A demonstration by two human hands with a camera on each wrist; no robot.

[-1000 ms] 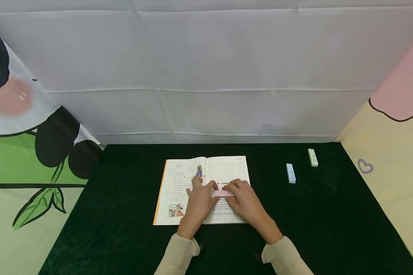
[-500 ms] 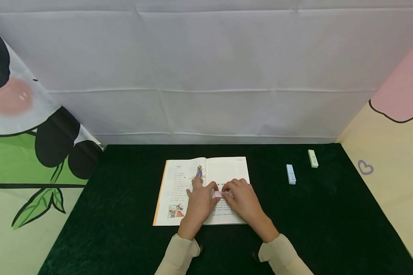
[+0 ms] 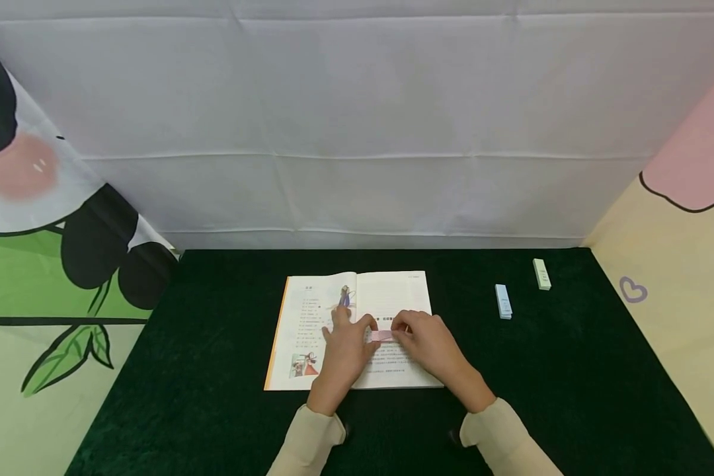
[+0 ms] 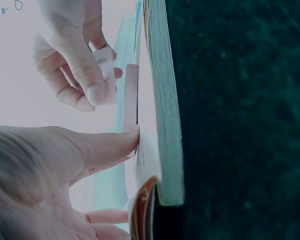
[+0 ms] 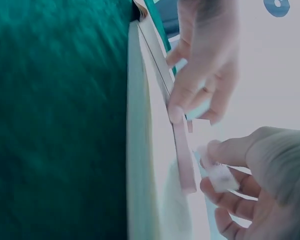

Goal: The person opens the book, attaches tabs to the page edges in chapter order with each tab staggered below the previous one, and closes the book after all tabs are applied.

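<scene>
Left hand (image 3: 346, 344) thumb pressing pink sticky strip (image 3: 383, 336) on open book (image 3: 309, 330), grip loose; right hand (image 3: 428, 344) grip pinching a small white slip (image 5: 221, 176)

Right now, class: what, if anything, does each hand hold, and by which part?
The left hand presses the left end of a pink sticky-note pad onto the open book. The right hand pinches a small strip at its fingers.
</scene>
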